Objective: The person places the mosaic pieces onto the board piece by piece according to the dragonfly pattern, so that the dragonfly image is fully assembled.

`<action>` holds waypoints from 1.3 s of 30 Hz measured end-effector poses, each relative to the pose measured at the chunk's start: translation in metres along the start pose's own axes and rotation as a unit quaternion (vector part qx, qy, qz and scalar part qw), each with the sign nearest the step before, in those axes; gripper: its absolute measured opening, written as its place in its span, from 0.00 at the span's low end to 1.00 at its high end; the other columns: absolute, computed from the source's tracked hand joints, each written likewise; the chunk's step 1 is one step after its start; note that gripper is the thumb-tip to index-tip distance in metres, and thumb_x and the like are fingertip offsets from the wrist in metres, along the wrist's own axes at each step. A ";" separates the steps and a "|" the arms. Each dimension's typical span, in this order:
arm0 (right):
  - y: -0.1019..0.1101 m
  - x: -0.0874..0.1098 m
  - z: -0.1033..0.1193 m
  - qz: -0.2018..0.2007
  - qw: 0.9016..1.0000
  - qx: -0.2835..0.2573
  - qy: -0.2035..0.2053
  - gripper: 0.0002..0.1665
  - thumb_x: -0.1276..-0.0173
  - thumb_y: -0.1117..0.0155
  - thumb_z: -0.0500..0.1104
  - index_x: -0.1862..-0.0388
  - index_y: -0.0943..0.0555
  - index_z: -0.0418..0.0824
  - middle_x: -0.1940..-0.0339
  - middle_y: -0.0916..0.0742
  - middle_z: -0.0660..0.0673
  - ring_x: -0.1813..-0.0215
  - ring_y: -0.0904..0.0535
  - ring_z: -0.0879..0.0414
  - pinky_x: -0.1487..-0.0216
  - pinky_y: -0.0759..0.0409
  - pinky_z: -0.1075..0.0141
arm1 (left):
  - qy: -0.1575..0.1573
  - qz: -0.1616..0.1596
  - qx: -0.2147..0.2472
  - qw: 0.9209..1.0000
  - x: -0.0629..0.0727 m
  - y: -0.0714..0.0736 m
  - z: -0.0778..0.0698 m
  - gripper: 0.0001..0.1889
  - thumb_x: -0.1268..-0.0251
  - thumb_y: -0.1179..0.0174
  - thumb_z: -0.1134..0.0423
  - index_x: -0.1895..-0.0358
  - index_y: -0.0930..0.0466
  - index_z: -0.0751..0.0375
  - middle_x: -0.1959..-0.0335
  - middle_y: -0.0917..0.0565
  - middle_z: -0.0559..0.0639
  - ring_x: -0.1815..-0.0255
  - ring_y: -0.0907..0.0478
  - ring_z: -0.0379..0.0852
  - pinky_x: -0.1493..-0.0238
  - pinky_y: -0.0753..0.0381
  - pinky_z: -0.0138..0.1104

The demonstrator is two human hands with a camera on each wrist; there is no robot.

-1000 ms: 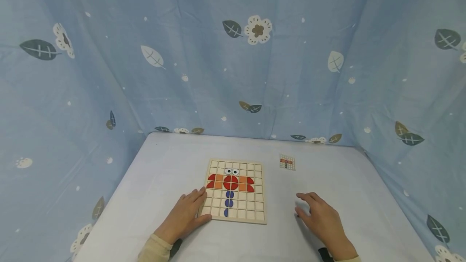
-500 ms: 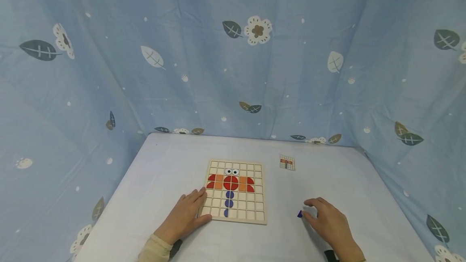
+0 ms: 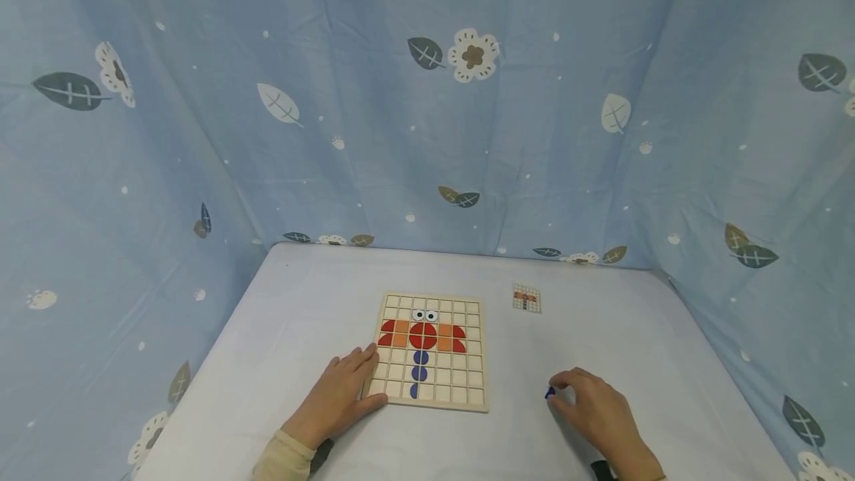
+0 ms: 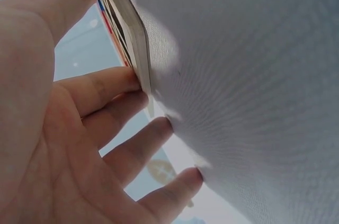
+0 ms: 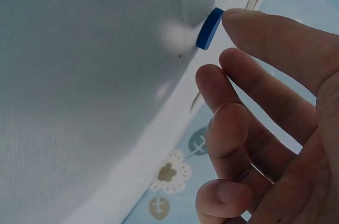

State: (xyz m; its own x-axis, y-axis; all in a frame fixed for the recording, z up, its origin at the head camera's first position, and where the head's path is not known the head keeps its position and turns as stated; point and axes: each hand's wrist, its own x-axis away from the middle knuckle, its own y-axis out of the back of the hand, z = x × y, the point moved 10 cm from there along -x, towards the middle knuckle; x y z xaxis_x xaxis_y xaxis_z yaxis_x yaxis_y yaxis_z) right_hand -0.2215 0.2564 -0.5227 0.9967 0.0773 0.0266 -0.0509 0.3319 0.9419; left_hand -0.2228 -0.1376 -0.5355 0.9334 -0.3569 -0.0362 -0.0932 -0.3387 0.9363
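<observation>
A square wooden pattern board (image 3: 461, 377), divided into small cells, lies on the table. Red rounded pieces (image 3: 424, 336), orange squares (image 3: 444, 337), white eye pieces (image 3: 425, 315) and a column of blue rounded pieces (image 3: 419, 373) fill some cells. My left hand (image 3: 344, 390) rests at the board's left edge, thumb at the near corner and fingers spread. Right of the board, my right hand (image 3: 594, 410) holds a small blue piece (image 5: 210, 29) at its thumb and index fingertips, close over the table. Its thumb tip meets one end of the piece; the other fingers curl loosely.
A small pattern card (image 3: 527, 298) showing a similar coloured figure lies behind and right of the board. The white table (image 3: 320, 280) is bordered at the back and sides by a blue printed curtain (image 3: 374, 154).
My right hand drew back slightly to the right, thumb and index parting beside the blue piece, then came left again with the fingertips closing around it. The left hand and board stayed put.
</observation>
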 end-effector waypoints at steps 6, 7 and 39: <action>-0.004 -0.003 0.002 0.012 1.000 -0.004 -0.003 0.09 0.46 0.18 0.47 0.67 0.12 0.54 0.63 0.12 0.55 0.57 0.14 0.50 0.61 0.14 0.52 | 0.005 0.007 0.008 1.000 0.000 -0.001 0.001 0.41 0.35 0.35 0.40 0.29 0.29 0.68 0.26 0.30 0.59 0.26 0.35 0.61 0.30 0.35 0.61; -0.005 -0.004 0.003 0.014 1.000 -0.004 -0.005 0.09 0.46 0.19 0.46 0.68 0.12 0.55 0.63 0.12 0.56 0.57 0.14 0.50 0.61 0.14 0.52 | 0.006 0.008 0.008 1.000 0.000 -0.001 0.002 0.41 0.35 0.35 0.39 0.29 0.29 0.68 0.26 0.30 0.58 0.26 0.35 0.61 0.30 0.35 0.61; -0.017 -0.009 0.004 0.031 0.999 0.016 0.016 0.10 0.46 0.18 0.46 0.68 0.13 0.56 0.63 0.14 0.58 0.58 0.15 0.54 0.59 0.15 0.54 | 0.002 0.003 0.002 1.000 0.001 0.001 -0.001 0.41 0.34 0.35 0.40 0.28 0.30 0.68 0.26 0.30 0.59 0.26 0.34 0.62 0.30 0.34 0.62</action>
State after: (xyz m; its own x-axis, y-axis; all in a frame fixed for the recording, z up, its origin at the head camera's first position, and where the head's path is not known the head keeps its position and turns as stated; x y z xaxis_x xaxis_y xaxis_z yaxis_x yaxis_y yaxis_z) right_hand -0.2293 0.2465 -0.5371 0.9892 0.1267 0.0741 -0.1090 0.2956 0.9491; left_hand -0.2214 -0.1377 -0.5346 0.9343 -0.3555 -0.0283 -0.1010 -0.3398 0.9351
